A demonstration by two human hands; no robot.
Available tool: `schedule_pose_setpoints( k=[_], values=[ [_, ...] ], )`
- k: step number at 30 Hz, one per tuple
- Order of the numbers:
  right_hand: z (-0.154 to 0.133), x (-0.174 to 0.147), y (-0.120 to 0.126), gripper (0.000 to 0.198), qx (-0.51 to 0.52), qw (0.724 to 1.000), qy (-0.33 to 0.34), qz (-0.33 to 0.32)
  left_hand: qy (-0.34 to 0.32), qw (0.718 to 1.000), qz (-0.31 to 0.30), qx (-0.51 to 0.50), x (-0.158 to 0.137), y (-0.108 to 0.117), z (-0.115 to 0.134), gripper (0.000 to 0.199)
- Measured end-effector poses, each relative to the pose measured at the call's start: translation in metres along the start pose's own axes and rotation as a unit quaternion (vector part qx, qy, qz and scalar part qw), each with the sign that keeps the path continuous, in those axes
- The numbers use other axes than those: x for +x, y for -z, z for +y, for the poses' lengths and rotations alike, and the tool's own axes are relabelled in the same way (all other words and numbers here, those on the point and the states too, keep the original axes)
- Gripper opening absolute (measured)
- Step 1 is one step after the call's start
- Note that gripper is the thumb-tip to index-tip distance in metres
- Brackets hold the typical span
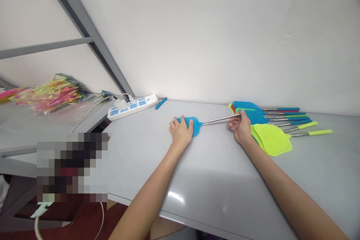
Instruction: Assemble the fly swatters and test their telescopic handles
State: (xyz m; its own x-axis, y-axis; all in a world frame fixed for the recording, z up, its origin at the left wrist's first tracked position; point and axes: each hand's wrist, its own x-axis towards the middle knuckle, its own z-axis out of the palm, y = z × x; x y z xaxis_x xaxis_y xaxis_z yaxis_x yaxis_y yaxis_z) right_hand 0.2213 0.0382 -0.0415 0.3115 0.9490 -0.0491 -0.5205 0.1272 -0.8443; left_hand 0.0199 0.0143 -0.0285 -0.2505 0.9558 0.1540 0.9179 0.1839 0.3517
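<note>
A blue fly swatter with a metal rod lies across the middle of the table, its head to the left. My left hand covers much of that head, fingers curled over it and thumb near its right side. The rod's right end is in my right hand, whose fingers are closed round it; whether a grip is on that end is hidden. Just beyond my right hand rests a pile of fly swatters, with blue heads at the back and yellow-green heads in front.
A white power strip with plugs and cables sits at the table's back left, beside a short blue stick. Plastic bags of colourful items lie on another surface past a grey metal frame. A white wall borders the back.
</note>
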Motion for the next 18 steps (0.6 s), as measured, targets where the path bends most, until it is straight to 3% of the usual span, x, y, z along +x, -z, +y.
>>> schedule_pose_setpoints(
  k=[6,12,18],
  values=[
    [0.001,-0.003,-0.003,0.038,-0.046,0.998,0.002,-0.047,-0.002,0.999,-0.018,-0.031,-0.003,0.002,0.005,0.06],
    [-0.001,-0.005,-0.003,0.032,-0.079,0.994,-0.004,-0.072,-0.044,0.995,-0.015,-0.088,-0.012,-0.003,0.013,0.056],
    [-0.001,-0.004,-0.002,0.033,-0.053,0.997,-0.011,-0.055,-0.05,0.973,-0.035,-0.22,-0.017,-0.004,0.02,0.06]
  ],
)
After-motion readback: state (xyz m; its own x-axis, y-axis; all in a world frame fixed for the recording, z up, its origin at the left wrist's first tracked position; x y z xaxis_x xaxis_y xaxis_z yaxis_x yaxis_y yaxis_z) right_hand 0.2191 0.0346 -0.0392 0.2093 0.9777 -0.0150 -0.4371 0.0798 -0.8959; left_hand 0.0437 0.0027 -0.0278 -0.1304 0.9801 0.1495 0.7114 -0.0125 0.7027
